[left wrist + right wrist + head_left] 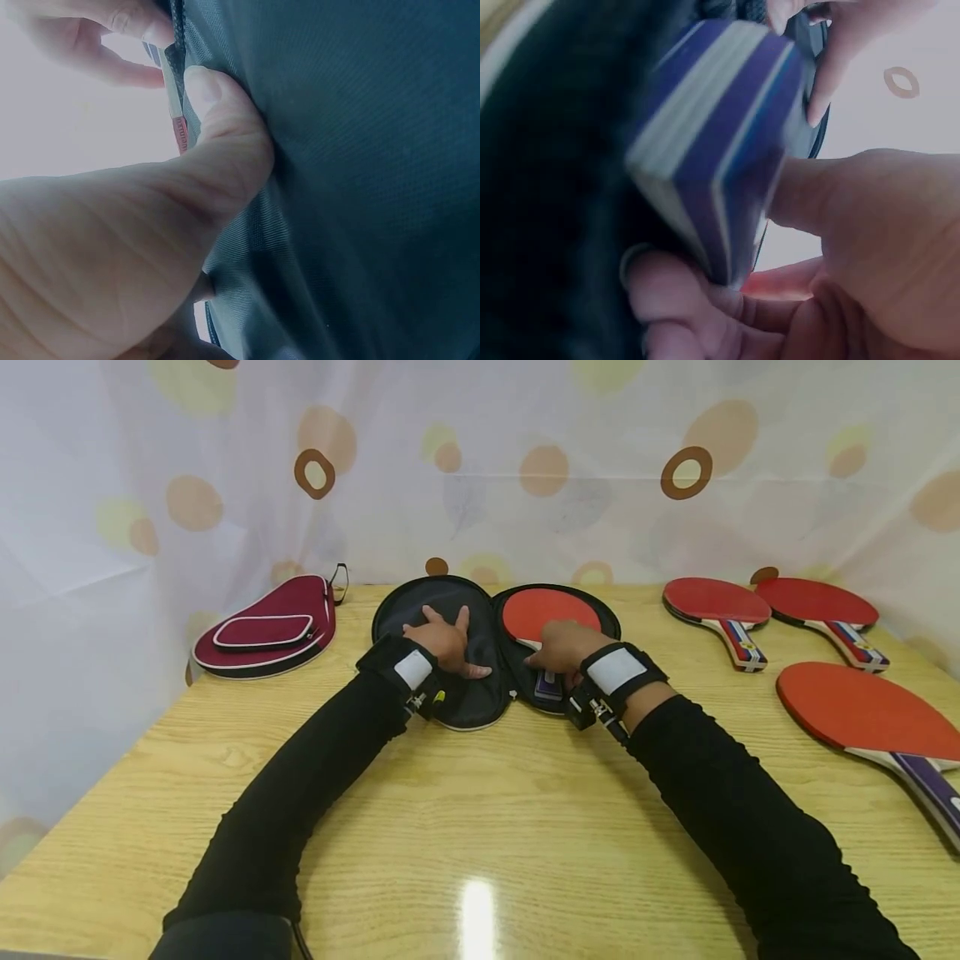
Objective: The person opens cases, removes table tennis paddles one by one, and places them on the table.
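A black paddle case (480,703) lies unfolded on the table, its two halves side by side. Inside the right half is a red table tennis paddle (551,610), its handle toward me. My right hand (572,647) grips this paddle near the handle, and in the right wrist view the thumb and curled fingers are on either side of the purple-and-white striped handle (712,112). With fingers spread, my left hand (444,643) presses on the lining of the left half. In the left wrist view its thumb (232,127) lies against the dark fabric (375,150).
A closed maroon paddle case (277,602) with a front pocket lies at the back left. On the right are two red paddles (716,600) (817,602) at the back and an orange-red paddle (870,710) nearer. A patterned curtain (487,510) stands behind the wooden table (465,827).
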The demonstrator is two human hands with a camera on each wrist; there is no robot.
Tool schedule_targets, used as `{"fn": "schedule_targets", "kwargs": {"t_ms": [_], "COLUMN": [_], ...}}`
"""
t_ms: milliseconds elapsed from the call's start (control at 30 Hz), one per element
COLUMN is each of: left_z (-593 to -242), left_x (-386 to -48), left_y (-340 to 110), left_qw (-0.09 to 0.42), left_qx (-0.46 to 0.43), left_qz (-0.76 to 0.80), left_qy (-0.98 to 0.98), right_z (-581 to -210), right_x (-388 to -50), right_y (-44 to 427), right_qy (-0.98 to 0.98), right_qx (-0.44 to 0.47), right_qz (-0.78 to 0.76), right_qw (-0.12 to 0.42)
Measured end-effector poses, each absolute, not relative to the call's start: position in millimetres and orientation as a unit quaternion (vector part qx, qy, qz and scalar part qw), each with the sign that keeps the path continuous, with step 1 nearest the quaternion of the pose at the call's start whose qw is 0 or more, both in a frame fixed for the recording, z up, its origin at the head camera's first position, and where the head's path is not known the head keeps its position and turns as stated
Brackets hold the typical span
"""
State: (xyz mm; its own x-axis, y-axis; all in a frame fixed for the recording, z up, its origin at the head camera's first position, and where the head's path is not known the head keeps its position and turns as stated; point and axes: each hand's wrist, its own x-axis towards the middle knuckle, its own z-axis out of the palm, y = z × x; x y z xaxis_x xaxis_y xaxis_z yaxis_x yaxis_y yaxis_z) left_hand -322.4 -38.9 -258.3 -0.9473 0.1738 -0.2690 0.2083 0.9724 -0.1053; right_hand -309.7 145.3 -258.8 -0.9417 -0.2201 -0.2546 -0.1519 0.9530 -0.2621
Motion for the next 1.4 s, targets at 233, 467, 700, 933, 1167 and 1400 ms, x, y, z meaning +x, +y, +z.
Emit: {"fn": "schedule_targets", "kwargs": {"t_ms": [233, 467, 700, 933, 1167, 1400], "left_z": [-256, -259, -263, -262, -260, -258], "left_x": [-321, -320, -323, -324, -324, -324], "left_y": [-40, -40, -41, -41, -39, -37], "left_qw": [0.123, 0.130, 0.128, 0.135, 0.134, 0.131], "left_qx": [0.097, 0.099, 0.095, 0.087, 0.089, 0.091], "left_qz": [-0.068, -0.053, -0.053, -0.055, -0.051, -0.059], "left_qy": [0.985, 0.985, 0.986, 0.985, 0.986, 0.985], "right_z": [-258, -260, -263, -252, -239, -225], "right_x": [-314, -313, -311, -303, -292, -278], "right_y": [147, 151, 157, 166, 182, 212], "right_qy": [0.976, 0.976, 0.977, 0.972, 0.972, 0.973], "right_qx": [-0.098, -0.088, -0.098, -0.148, -0.154, -0.152], "right_qz": [-0.131, -0.143, -0.165, -0.179, -0.176, -0.165], "right_qw": [0.145, 0.141, 0.096, 0.028, -0.022, -0.047]}}
